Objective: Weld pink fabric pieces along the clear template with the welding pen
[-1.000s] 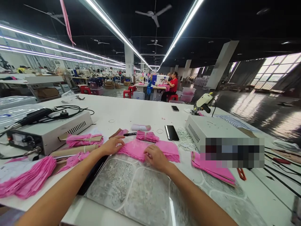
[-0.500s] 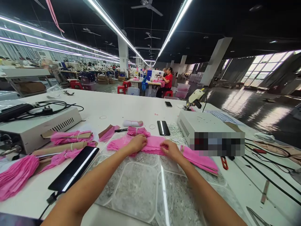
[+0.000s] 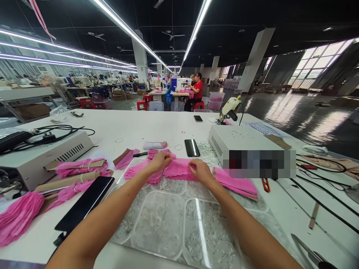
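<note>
Pink fabric pieces lie across the upper part of a clear plastic sheet. My left hand pinches the top edge of the pink fabric near its middle, fingers closed. At the fabric's right end, my right hand has its fingers pressed together on the cloth. A tied pink bundle sits just behind my left hand. Right of my right hand lies a folded pink stack with a brown backing.
Phones and a long black device lie around the sheet. Grey metal boxes stand at both sides. Scissors rest at lower right, with black cables above. A person in red sits farther back.
The view has shifted slightly. The fabric between my hands now shows a separate right-hand piece, with a gap at its lower left; both hands remain on the cloth.
</note>
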### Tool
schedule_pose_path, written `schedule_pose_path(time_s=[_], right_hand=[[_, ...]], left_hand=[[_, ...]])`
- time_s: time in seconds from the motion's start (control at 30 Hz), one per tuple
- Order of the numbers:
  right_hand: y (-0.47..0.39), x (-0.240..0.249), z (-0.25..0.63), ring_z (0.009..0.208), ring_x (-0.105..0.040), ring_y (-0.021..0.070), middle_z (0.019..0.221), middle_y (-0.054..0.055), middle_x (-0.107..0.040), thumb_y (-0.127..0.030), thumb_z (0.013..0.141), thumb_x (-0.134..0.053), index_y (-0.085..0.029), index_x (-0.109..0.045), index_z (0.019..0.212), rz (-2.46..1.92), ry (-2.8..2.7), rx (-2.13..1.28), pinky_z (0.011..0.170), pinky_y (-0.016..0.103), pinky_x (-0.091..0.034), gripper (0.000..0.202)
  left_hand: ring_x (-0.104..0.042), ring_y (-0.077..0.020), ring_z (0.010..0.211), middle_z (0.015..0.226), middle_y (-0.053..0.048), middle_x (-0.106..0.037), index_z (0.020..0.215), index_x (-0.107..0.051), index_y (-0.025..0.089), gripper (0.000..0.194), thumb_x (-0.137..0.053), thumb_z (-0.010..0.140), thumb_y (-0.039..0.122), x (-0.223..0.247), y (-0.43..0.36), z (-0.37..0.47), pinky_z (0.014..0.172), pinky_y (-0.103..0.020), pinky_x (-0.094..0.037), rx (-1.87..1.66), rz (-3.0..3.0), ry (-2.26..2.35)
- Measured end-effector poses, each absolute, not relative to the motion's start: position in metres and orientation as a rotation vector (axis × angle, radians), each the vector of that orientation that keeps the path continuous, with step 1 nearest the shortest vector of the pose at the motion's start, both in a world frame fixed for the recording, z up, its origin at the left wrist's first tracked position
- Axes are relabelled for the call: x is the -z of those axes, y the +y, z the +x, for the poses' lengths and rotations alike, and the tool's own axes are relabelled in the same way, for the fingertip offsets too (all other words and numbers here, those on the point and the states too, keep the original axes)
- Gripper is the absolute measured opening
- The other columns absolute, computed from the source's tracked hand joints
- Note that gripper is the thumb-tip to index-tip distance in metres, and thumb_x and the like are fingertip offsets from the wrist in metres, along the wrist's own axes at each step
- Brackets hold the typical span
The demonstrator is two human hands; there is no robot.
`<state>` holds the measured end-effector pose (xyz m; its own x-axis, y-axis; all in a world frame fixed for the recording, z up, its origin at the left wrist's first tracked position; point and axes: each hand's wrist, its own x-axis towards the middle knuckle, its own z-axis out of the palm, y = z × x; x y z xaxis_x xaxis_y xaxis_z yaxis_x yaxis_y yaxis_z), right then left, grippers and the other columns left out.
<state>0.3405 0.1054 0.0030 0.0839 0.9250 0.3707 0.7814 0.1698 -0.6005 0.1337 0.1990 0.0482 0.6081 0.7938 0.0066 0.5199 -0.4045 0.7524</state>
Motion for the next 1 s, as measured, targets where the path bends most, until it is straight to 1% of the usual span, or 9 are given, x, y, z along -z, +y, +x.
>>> schedule_pose_path(time_s=[0.23, 0.4, 0.53, 0.67, 0.73, 0.83, 0.87, 0.93, 1.0], right_hand=[[0.102, -0.010, 0.348, 0.081, -0.064, 0.0173, 0.089, 0.004, -0.071, -0.019, 0.083, -0.047, -0.020, -0.068, 0.091, -1.578, -1.703, -0.302, 0.078, 0.033, -0.049, 0.022], [0.076, -0.018, 0.342, 0.074, -0.061, 0.0158, 0.081, 0.003, -0.071, -0.017, 0.080, -0.051, -0.020, -0.068, 0.083, -1.576, -1.826, -0.406, 0.073, 0.030, -0.046, 0.018], [0.046, -0.021, 0.330, 0.070, -0.058, 0.0142, 0.077, 0.002, -0.068, -0.010, 0.075, -0.052, -0.020, -0.068, 0.073, -1.564, -1.970, -0.551, 0.067, 0.027, -0.041, 0.018], [0.030, -0.021, 0.319, 0.066, -0.056, 0.0137, 0.072, 0.001, -0.066, -0.011, 0.076, -0.050, -0.019, -0.066, 0.071, -1.578, -2.021, -0.664, 0.063, 0.026, -0.038, 0.019], [0.028, -0.022, 0.315, 0.066, -0.056, 0.0141, 0.072, 0.001, -0.066, -0.013, 0.078, -0.049, -0.019, -0.066, 0.074, -1.598, -2.000, -0.685, 0.063, 0.026, -0.038, 0.019], [0.025, -0.027, 0.311, 0.065, -0.055, 0.0139, 0.072, 0.001, -0.065, -0.017, 0.081, -0.048, -0.019, -0.065, 0.080, -1.611, -1.964, -0.709, 0.063, 0.027, -0.039, 0.017], [0.023, -0.029, 0.309, 0.064, -0.054, 0.0134, 0.071, 0.000, -0.064, -0.019, 0.082, -0.048, -0.019, -0.064, 0.081, -1.611, -1.959, -0.722, 0.063, 0.027, -0.039, 0.016], [0.017, -0.034, 0.307, 0.062, -0.053, 0.0127, 0.069, -0.001, -0.063, -0.021, 0.082, -0.049, -0.020, -0.063, 0.083, -1.617, -1.959, -0.756, 0.061, 0.026, -0.038, 0.014], [0.009, -0.038, 0.306, 0.061, -0.051, 0.0124, 0.068, -0.001, -0.062, -0.022, 0.083, -0.049, -0.020, -0.062, 0.082, -1.633, -1.968, -0.793, 0.060, 0.026, -0.037, 0.013]], left_hand=[[-0.062, -0.0205, 0.098, 0.116, -0.009, -0.060, 0.119, -0.056, 0.014, 0.031, -0.058, 0.095, 0.034, -0.046, 0.190, 0.126, 0.083, -0.040, -0.054, -0.457, 1.858, 1.009], [-0.063, -0.0184, 0.092, 0.111, -0.008, -0.061, 0.119, -0.056, 0.014, 0.030, -0.057, 0.095, 0.033, -0.033, 0.167, 0.107, 0.078, -0.037, -0.056, -0.377, 1.802, 1.004], [-0.063, -0.0138, 0.078, 0.098, -0.005, -0.063, 0.111, -0.059, 0.013, 0.025, -0.058, 0.095, 0.033, -0.015, 0.138, 0.086, 0.068, -0.030, -0.056, -0.277, 1.847, 1.011], [-0.060, -0.0121, 0.064, 0.079, -0.001, -0.063, 0.100, -0.063, 0.012, 0.022, -0.061, 0.091, 0.033, -0.011, 0.111, 0.074, 0.062, -0.027, -0.053, -0.282, 2.005, 1.067], [-0.062, -0.0160, 0.071, 0.085, -0.004, -0.064, 0.102, -0.065, 0.015, 0.027, -0.066, 0.085, 0.035, -0.016, 0.096, 0.074, 0.070, -0.032, -0.053, -0.349, 2.139, 1.106], [-0.060, -0.0264, 0.098, 0.114, -0.010, -0.060, 0.113, -0.062, 0.020, 0.043, -0.074, 0.076, 0.038, -0.023, 0.071, 0.083, 0.089, -0.042, -0.048, -0.444, 2.364, 1.098], [-0.058, -0.0286, 0.104, 0.118, -0.010, -0.058, 0.115, -0.061, 0.021, 0.047, -0.076, 0.074, 0.038, -0.023, 0.063, 0.088, 0.092, -0.044, -0.046, -0.459, 2.432, 1.074], [-0.056, -0.0306, 0.107, 0.120, -0.011, -0.057, 0.112, -0.060, 0.021, 0.046, -0.078, 0.072, 0.034, -0.019, 0.051, 0.095, 0.093, -0.046, -0.046, -0.475, 2.550, 1.026], [-0.056, -0.0307, 0.105, 0.118, -0.012, -0.056, 0.109, -0.058, 0.020, 0.038, -0.074, 0.076, 0.029, -0.013, 0.043, 0.098, 0.090, -0.047, -0.047, -0.498, 2.639, 1.011]])
